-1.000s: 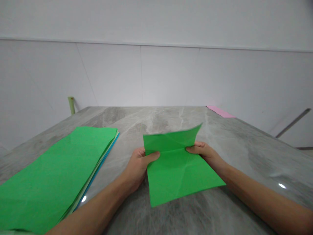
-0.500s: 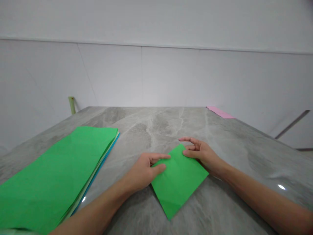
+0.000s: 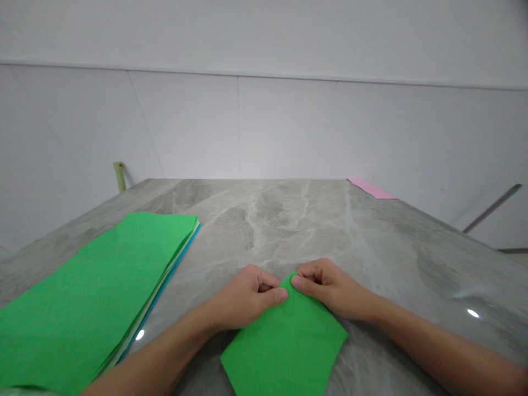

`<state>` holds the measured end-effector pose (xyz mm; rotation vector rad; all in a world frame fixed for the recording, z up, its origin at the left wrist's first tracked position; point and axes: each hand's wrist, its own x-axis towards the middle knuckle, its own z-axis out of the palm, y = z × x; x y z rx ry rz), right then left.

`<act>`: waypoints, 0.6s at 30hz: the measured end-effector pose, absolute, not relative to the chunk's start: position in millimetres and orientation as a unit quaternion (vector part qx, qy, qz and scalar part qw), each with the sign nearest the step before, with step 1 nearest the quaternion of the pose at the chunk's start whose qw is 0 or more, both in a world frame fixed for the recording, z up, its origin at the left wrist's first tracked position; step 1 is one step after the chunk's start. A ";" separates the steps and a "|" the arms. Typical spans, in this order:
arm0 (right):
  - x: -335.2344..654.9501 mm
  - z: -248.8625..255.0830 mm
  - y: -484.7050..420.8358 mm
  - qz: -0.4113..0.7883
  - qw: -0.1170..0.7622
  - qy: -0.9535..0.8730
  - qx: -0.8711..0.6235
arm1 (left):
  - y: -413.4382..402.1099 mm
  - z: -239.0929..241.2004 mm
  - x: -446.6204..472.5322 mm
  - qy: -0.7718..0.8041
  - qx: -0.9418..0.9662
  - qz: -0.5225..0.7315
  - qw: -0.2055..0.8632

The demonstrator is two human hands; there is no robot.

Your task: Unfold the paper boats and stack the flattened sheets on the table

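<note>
A folded sheet of green paper (image 3: 289, 346) lies low in the middle of the view, one corner pointing away from me, its near end cut off by the bottom edge. My left hand (image 3: 251, 297) pinches it just left of that far corner, thumb on top and fingers curled beneath. On the other side of the corner, my right hand (image 3: 330, 286) grips the paper the same way, thumb on top. The two thumbs are close together, with a small strip of green between them.
To the left lies a stack of large paper sheets (image 3: 107, 280), green on top with pale and blue edges showing. A pink paper (image 3: 373, 188) rests at the table's far right edge. The grey marbled table (image 3: 264, 220) reaches a white wall (image 3: 280, 126).
Both hands have moved closer together at the paper's far corner and now pinch it. The green paper has come nearer to me. My right fingers, earlier spread, have closed.
</note>
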<state>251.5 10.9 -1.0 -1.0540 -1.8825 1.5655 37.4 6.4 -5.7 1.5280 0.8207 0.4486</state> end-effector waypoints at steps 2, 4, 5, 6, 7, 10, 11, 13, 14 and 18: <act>248.5 -1.6 9.0 0.526 0.239 -0.713 -0.398 | 4.5 -4.8 39.8 0.355 0.669 0.205 0.620; 246.9 -2.0 8.8 0.468 0.247 -0.743 -0.410 | 3.4 -4.1 41.7 0.361 0.666 0.204 0.620; 246.7 -2.3 9.3 0.435 0.253 -0.757 -0.417 | 3.1 -3.9 42.5 0.367 0.663 0.203 0.621; 246.9 -2.6 10.2 0.399 0.259 -0.769 -0.426 | 2.9 -3.7 43.2 0.372 0.658 0.200 0.623; 247.4 -2.9 11.3 0.365 0.264 -0.780 -0.436 | 2.9 -3.6 43.8 0.378 0.653 0.200 0.626; 251.1 -3.7 16.5 0.281 0.273 -0.797 -0.460 | 3.1 -2.6 44.9 0.399 0.640 0.201 0.624; 252.9 -3.7 18.8 0.264 0.275 -0.800 -0.464 | 3.1 -2.1 45.0 0.408 0.639 0.202 0.620; 257.6 -3.3 24.2 0.237 0.279 -0.802 -0.473 | 3.0 -0.8 45.0 0.424 0.637 0.203 0.611; 260.4 -3.0 27.2 0.224 0.281 -0.801 -0.479 | 2.9 -0.2 44.9 0.430 0.635 0.205 0.607; 273.3 -2.0 39.2 0.174 0.293 -0.787 -0.515 | 2.2 0.2 45.5 0.444 0.589 0.210 0.642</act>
